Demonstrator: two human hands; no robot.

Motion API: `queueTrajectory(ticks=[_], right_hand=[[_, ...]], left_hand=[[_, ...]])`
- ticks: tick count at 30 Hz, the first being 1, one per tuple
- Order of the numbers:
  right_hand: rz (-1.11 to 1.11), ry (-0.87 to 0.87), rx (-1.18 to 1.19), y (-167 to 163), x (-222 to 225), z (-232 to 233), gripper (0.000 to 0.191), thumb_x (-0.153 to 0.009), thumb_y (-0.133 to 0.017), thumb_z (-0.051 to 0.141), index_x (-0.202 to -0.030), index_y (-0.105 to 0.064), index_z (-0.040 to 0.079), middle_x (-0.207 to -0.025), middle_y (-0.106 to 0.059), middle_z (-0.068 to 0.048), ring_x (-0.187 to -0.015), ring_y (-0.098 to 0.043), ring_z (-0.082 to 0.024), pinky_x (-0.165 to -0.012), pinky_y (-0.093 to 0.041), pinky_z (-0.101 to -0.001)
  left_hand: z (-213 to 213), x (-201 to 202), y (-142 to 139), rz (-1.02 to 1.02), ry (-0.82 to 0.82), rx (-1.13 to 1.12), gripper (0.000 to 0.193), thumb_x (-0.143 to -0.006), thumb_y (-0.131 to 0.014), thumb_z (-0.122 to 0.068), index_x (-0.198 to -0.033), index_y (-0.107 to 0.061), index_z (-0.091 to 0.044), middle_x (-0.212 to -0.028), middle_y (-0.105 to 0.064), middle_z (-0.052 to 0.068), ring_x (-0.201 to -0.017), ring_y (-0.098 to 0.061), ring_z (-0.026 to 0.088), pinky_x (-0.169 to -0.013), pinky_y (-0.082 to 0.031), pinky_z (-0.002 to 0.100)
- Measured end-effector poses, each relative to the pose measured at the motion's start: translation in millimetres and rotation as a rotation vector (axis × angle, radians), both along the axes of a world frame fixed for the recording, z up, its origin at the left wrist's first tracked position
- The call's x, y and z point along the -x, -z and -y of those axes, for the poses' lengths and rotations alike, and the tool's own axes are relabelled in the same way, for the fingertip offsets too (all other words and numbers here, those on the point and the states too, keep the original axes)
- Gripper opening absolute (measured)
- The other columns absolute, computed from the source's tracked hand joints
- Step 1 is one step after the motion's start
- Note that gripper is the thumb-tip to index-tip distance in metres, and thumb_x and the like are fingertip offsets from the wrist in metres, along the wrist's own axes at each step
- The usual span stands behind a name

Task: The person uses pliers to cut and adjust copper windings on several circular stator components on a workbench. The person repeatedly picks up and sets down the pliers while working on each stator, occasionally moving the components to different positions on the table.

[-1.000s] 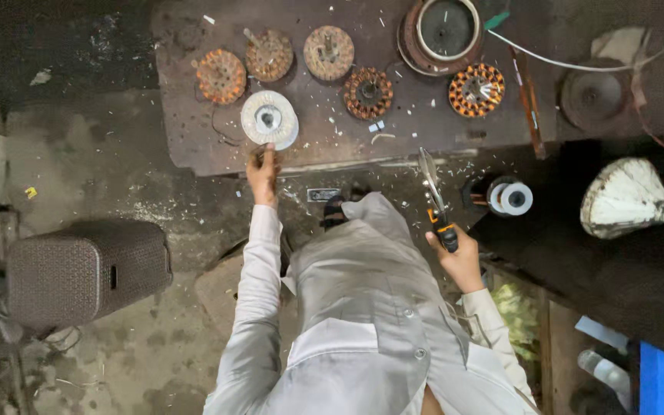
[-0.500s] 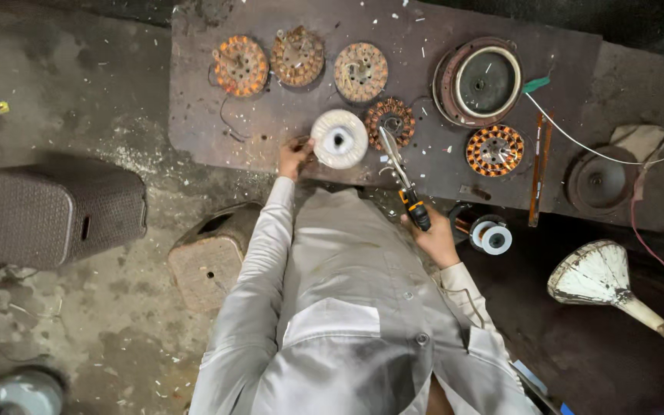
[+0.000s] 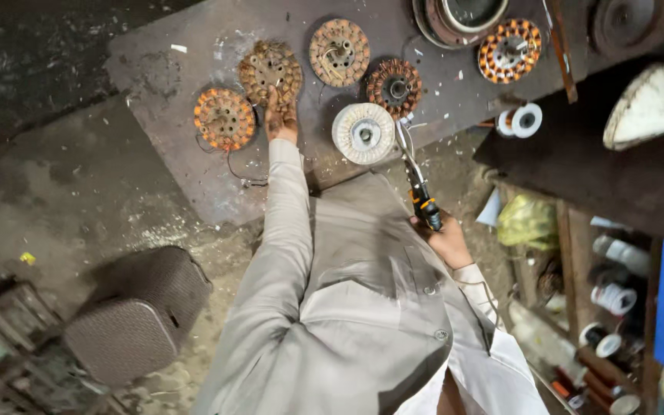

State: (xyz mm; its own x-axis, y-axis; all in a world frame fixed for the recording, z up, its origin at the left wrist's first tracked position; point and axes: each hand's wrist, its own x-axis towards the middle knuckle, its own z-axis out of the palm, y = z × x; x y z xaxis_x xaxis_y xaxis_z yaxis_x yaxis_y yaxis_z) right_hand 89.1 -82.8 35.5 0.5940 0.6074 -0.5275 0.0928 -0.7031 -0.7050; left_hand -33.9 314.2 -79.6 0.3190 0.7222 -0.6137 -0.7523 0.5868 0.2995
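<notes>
My left hand (image 3: 279, 117) reaches out and rests its fingers on a round copper-wound stator (image 3: 271, 71) lying on the dark metal workbench (image 3: 170, 161). My right hand (image 3: 446, 240) is closed on the orange-and-black handle of long pliers (image 3: 415, 181), whose tip points at a white round wound disc (image 3: 363, 133) on the bench edge. More round wound stators lie about: an orange one (image 3: 224, 118) to the left, a brown one (image 3: 339, 51) and a darker one (image 3: 394, 87) further back.
A brown woven stool (image 3: 134, 315) stands on the dirty floor at lower left. Another orange stator (image 3: 509, 50), a round metal housing (image 3: 455, 15) and a white tape roll (image 3: 521, 121) lie to the right. Shelves with spools and a pale fan blade (image 3: 651, 104) fill the right side.
My left hand let go of the white disc and moved left onto the copper-wound stator. The right hand kept hold of the pliers. The view swung, so the bench now sits tilted.
</notes>
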Motion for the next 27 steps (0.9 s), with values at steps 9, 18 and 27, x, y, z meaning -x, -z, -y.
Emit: queueTrajectory(ticks=[9,18,27], right_hand=[[-0.012,0.134,0.077,6.3,51.7,38.4,0.033,-0.082,-0.079,0.019,-0.109,-0.072,0.001,-0.088,-0.075,-0.003,-0.079,-0.062,-0.010,-0.074,-0.052,-0.0296],[0.084,0.114,0.101,3.0,54.4,71.1,0.040,-0.084,-0.082,0.025,-0.113,-0.070,0.000,-0.083,-0.071,-0.011,-0.074,-0.058,-0.014,-0.071,-0.051,-0.0321],[0.079,0.064,0.109,20.2,44.5,93.5,0.038,-0.084,-0.079,0.029,-0.109,-0.070,0.002,-0.088,-0.073,-0.017,-0.074,-0.067,-0.021,-0.072,-0.053,-0.0365]], left_hand=[[73.8,55.2,-33.8,-0.061,0.414,-0.010,0.034,-0.090,-0.083,-0.008,-0.116,-0.061,-0.008,-0.121,-0.071,0.009,-0.112,-0.069,0.024,-0.095,-0.053,0.036],[134.3,0.8,-34.0,-0.184,0.674,-0.265,0.037,-0.085,-0.083,-0.002,-0.119,-0.068,0.002,-0.113,-0.074,0.011,-0.103,-0.071,0.020,-0.095,-0.057,0.036],[132.5,-10.7,-47.0,-1.008,0.938,-0.923,0.046,-0.089,-0.083,-0.039,-0.111,-0.069,-0.001,-0.101,-0.075,0.019,-0.094,-0.073,0.034,-0.084,-0.058,0.042]])
